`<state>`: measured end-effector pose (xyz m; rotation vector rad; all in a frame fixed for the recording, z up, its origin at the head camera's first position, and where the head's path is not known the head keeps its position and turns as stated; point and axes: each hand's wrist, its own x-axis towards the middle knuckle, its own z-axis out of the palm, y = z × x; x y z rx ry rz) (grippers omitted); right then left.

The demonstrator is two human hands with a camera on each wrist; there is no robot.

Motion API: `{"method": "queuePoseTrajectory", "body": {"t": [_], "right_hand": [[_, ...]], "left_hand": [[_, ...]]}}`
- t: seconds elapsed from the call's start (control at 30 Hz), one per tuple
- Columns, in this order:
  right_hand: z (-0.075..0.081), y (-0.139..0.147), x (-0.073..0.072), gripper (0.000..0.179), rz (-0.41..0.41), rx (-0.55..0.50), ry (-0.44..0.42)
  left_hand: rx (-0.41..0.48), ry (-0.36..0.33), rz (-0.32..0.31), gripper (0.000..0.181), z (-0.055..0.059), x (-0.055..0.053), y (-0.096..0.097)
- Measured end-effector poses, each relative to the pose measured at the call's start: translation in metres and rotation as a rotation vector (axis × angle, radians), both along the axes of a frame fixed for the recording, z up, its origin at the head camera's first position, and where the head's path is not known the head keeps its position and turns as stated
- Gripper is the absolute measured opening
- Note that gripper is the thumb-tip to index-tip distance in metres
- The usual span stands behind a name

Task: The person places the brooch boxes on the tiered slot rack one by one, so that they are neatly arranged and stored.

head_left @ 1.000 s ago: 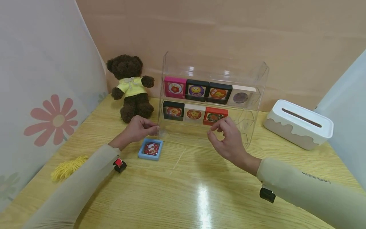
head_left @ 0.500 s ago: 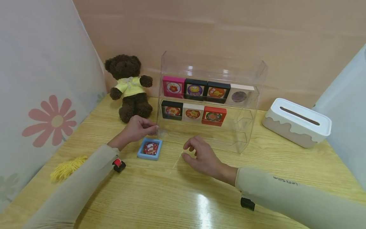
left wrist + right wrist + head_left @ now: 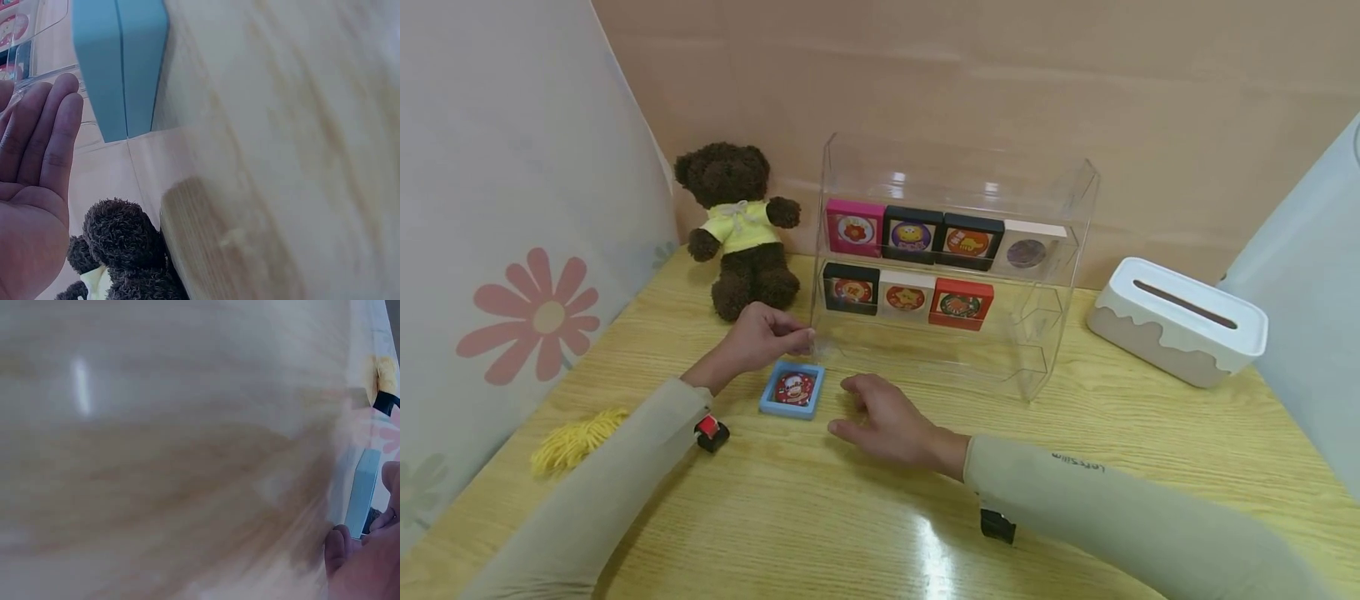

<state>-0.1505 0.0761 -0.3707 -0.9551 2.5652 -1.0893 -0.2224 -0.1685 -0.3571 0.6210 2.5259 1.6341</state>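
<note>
My left hand [image 3: 763, 339] pinches the lower left edge of a clear acrylic display rack [image 3: 917, 343]. Just in front of the rack, a light blue square frame [image 3: 784, 411] lies flat on the table with a round red badge [image 3: 794, 388] inside; its edge [image 3: 122, 69] looms above the left fingers in the left wrist view. To the right of that frame, my right hand [image 3: 887, 421] hovers low over the table. Its thumb and fingers are spread apart, pointing at the frame, with nothing between them.
Two rack tiers hold several framed badges, including a pink frame [image 3: 855, 227] and a red frame [image 3: 962, 304]. A brown teddy bear [image 3: 743, 233] stands left of the rack. At right is a tissue box [image 3: 1176, 325]; yellow yarn [image 3: 576, 442] lies by the left forearm.
From in front of the rack, my right hand has moved left and down toward the blue frame, its fingers spreading. My left hand keeps its grip at the rack's edge.
</note>
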Motion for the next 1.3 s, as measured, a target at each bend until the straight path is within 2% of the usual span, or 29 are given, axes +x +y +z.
{"method": "queuePoseTrajectory", "body": {"t": [0.1, 0.3, 0.4, 0.53, 0.63, 0.93, 1.3], "right_hand": [[0.000, -0.009, -0.006, 0.065, -0.013, 0.034, -0.035], [0.000, -0.022, -0.015, 0.071, -0.062, 0.051, -0.101], [0.001, -0.025, -0.018, 0.074, -0.062, 0.065, -0.101], [0.004, -0.028, -0.023, 0.073, -0.049, 0.085, -0.101], [0.007, -0.032, -0.026, 0.068, -0.048, 0.091, -0.103], [0.007, -0.040, -0.029, 0.062, -0.081, 0.149, -0.060], [0.006, -0.037, -0.033, 0.066, -0.029, 0.185, -0.063]], "left_hand": [[-0.001, -0.007, 0.003, 0.023, 0.003, 0.002, 0.001], [-0.012, -0.006, -0.004, 0.021, 0.020, 0.014, 0.007], [-0.005, 0.001, -0.004, 0.022, 0.015, 0.011, 0.005], [0.000, 0.020, -0.007, 0.024, 0.003, 0.001, 0.001], [0.000, 0.030, -0.007, 0.024, 0.000, -0.001, 0.000], [0.003, 0.034, -0.006, 0.022, 0.001, 0.001, 0.000], [0.002, 0.025, -0.006, 0.023, 0.004, 0.004, 0.002]]}}
